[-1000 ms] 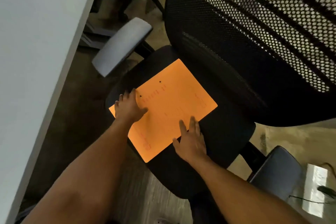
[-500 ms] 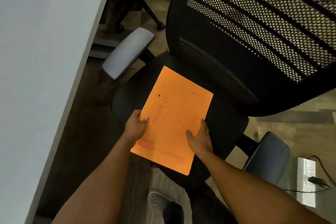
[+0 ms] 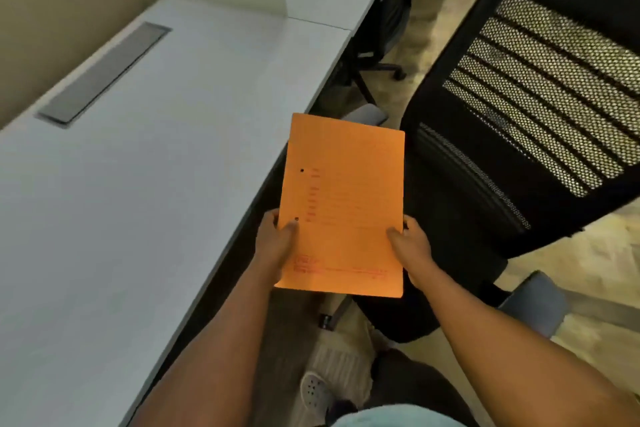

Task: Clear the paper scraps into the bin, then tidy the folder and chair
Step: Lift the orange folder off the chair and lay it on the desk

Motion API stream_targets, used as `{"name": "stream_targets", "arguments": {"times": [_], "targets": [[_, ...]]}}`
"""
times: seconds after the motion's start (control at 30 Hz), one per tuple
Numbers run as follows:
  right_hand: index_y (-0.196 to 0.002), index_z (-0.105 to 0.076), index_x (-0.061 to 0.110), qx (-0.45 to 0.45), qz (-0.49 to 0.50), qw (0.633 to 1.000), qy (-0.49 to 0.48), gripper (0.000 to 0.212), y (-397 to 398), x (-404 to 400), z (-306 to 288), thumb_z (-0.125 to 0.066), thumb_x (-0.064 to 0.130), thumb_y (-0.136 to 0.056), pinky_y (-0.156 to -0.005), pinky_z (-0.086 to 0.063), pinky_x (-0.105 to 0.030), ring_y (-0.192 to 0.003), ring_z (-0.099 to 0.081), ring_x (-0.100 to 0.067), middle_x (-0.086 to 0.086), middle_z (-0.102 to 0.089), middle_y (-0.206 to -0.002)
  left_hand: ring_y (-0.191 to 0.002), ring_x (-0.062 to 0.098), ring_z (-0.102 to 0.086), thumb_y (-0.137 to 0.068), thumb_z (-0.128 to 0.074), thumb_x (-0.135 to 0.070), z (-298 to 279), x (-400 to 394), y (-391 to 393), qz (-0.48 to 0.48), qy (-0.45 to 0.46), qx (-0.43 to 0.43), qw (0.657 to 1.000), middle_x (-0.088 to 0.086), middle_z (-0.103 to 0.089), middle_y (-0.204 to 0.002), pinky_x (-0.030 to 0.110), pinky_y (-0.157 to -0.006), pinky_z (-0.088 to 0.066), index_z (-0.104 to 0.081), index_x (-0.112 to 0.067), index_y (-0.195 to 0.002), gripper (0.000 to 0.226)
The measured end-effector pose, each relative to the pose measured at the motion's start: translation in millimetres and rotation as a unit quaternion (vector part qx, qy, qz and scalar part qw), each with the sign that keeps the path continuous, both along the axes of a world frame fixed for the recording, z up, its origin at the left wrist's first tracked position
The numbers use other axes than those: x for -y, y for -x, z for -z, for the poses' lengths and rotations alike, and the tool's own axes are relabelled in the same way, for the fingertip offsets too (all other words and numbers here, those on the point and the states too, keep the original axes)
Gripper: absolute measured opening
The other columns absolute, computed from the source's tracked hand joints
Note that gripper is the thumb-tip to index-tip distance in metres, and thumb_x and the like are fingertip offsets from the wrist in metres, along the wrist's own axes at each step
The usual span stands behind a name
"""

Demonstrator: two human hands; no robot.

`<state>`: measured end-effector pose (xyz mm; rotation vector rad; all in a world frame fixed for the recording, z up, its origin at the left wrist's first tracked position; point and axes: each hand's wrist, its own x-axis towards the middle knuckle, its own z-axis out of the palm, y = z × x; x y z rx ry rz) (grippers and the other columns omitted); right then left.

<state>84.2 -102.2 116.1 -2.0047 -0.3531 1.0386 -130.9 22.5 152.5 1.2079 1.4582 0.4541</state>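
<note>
The person stands between the surface [image 3: 145,184] on the left and the black mesh chair [image 3: 512,156] on the right, holding the orange folder [image 3: 346,198] up in the air with both hands. The left hand [image 3: 273,246] has its grip closed on the folder's near left edge, thumb on the cover just below the lower punch hole; the right hand [image 3: 412,246] has its grip closed on the near right edge, thumb likewise on top. The folder is shut, its long side running away from the person, and it hangs over the gap between the surface's edge and the chair's seat, touching neither as far as I can see. No paper scraps show anywhere on the surface, the seat or the visible floor, so the clearing part looks done, though the bin itself is out of sight and I cannot say what is in it. What seems left is setting the folder down, most likely on the surface, and then pushing the chair in, since it sits turned out from the surface with its back angled to the right. As for containers, the folder is the only one here; whether it holds sheets cannot be told, as it is closed and looks thin. The grey cable hatch [image 3: 104,73] set into the far left of the surface is shut.
</note>
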Motion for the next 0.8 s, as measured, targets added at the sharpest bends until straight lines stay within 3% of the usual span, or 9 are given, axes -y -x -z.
{"name": "stream_targets", "arguments": {"times": [0.1,0.23,0.33,0.47,0.57,0.63,0.7,0.8], "targets": [[-0.133,-0.041,0.028,0.025,-0.063,0.997,-0.027,0.044,30.9,-31.0,-31.6,-0.054,0.022,-0.092,-0.08,-0.053,-0.041,-0.094,-0.061,-0.017,0.002,-0.061,-0.108,-0.092,0.016,-0.058,-0.097,-0.05,-0.026,-29.3,1.3,42.1,-0.075,0.002,0.027,0.997,-0.001,-0.055,-0.117,0.038,-0.071,-0.05,-0.042,-0.029,-0.122,0.027],[-0.135,-0.038,0.028,0.064,-0.15,0.985,-0.064,0.049,77.9,-68.1,-61.3,-0.055,0.019,-0.091,-0.083,-0.051,-0.043,-0.1,-0.059,-0.019,0.003,-0.057,-0.112,-0.089,0.017,-0.059,-0.097,-0.045,-0.019,-54.4,7.3,99.3,-0.153,0.0,0.043,0.987,-0.003,-0.053,-0.115,0.036,-0.062,-0.052,-0.036,-0.035,-0.139,0.045],[-0.129,-0.046,0.03,0.084,-0.203,0.972,-0.086,0.041,111.9,-94.1,-76.1,-0.053,0.019,-0.091,-0.078,-0.047,-0.038,-0.099,-0.057,-0.018,0.005,-0.058,-0.108,-0.1,0.024,-0.061,-0.096,-0.043,-0.014,-66.3,14.5,137.8,-0.206,-0.015,0.062,0.977,0.002,-0.056,-0.125,0.046,-0.075,-0.057,-0.033,-0.034,-0.144,0.053],[-0.101,-0.057,0.036,0.107,-0.29,0.943,-0.123,0.023,153.7,-130.0,-93.1,-0.046,0.018,-0.091,-0.063,-0.043,-0.029,-0.088,-0.059,-0.012,0.005,-0.064,-0.101,-0.115,0.029,-0.057,-0.097,-0.043,-0.015,-72.7,18.0,181.3,-0.274,-0.035,0.055,0.959,0.006,-0.051,-0.139,0.055,-0.094,-0.05,-0.029,-0.034,-0.148,0.057],[-0.117,-0.055,0.026,0.13,-0.351,0.919,-0.127,0.026,179.2,-168.4,-101.7,-0.046,0.023,-0.093,-0.067,-0.043,-0.028,-0.094,-0.059,-0.014,-0.003,-0.062,-0.121,-0.122,0.03,-0.052,-0.096,-0.043,-0.014,-74.1,4.5,207.7,-0.313,-0.049,0.051,0.947,0.005,-0.044,-0.146,0.056,-0.097,-0.047,-0.028,-0.031,-0.149,0.058],[-0.143,-0.04,0.021,0.142,-0.372,0.91,-0.115,0.051,196.6,-197.9,-105.7,-0.05,0.027,-0.093,-0.08,-0.04,-0.03,-0.114,-0.055,-0.023,-0.004,-0.053,-0.137,-0.121,0.029,-0.052,-0.095,-0.043,-0.012,-75.5,-8.7,221.5,-0.336,-0.058,0.053,0.939,0.005,-0.046,-0.145,0.054,-0.096,-0.047,-0.028,-0.03,-0.15,0.06],[-0.148,-0.032,0.021,0.151,-0.391,0.9,-0.12,0.061,213.2,-227.9,-108.7,-0.053,0.03,-0.091,-0.083,-0.036,-0.03,-0.12,-0.051,-0.025,-0.005,-0.049,-0.142,-0.12,0.028,-0.053,-0.092,-0.042,-0.01,-76.4,-26.1,233.6,-0.362,-0.07,0.049,0.928,0.004,-0.047,-0.143,0.05,-0.095,-0.049,-0.029,-0.028,-0.15,0.062],[-0.147,-0.034,0.019,0.169,-0.431,0.878,-0.123,0.062,236.4,-278.6,-106.8,-0.056,0.034,-0.09,-0.092,-0.038,-0.037,-0.124,-0.049,-0.028,-0.007,-0.05,-0.142,-0.116,0.027,-0.054,-0.089,-0.043,-0.01,-76.3,-60.1,250.8,-0.396,-0.078,0.041,0.914,0.003,-0.05,-0.139,0.051,-0.095,-0.049,-0.033,-0.026,-0.148,0.062]]}}
